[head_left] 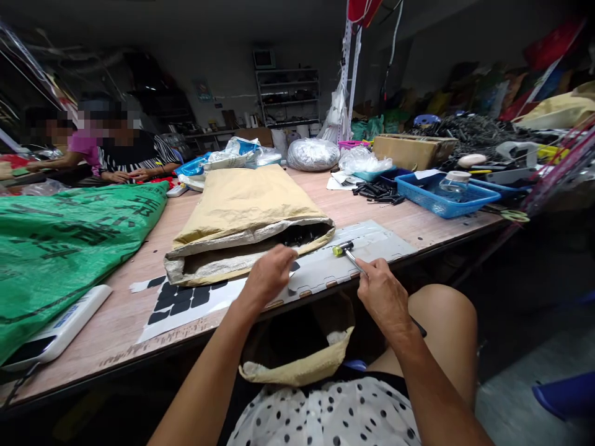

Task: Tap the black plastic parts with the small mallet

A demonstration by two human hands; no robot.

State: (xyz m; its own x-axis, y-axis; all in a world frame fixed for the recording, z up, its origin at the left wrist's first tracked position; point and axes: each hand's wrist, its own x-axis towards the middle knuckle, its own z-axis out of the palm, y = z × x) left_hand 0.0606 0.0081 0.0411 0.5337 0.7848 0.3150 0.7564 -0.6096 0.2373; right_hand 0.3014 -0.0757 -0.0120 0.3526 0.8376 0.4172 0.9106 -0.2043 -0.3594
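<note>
Lowest in frame, an open paper bag [297, 371] sits below the worktop [116, 322] edge. At centre frame the right hand [382, 294] grips a hammer [346, 251]. The left hand [269, 272] curls, hold unclear, at the brown sack [246, 210] mouth, black parts [302, 234] inside.

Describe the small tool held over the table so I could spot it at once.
Start at the long wooden table and find the tan paper sack lying open near its front edge. Just right of the sack's mouth, the right hand holds a small hammer over a grey plate; its head is yellow-tipped.
</note>
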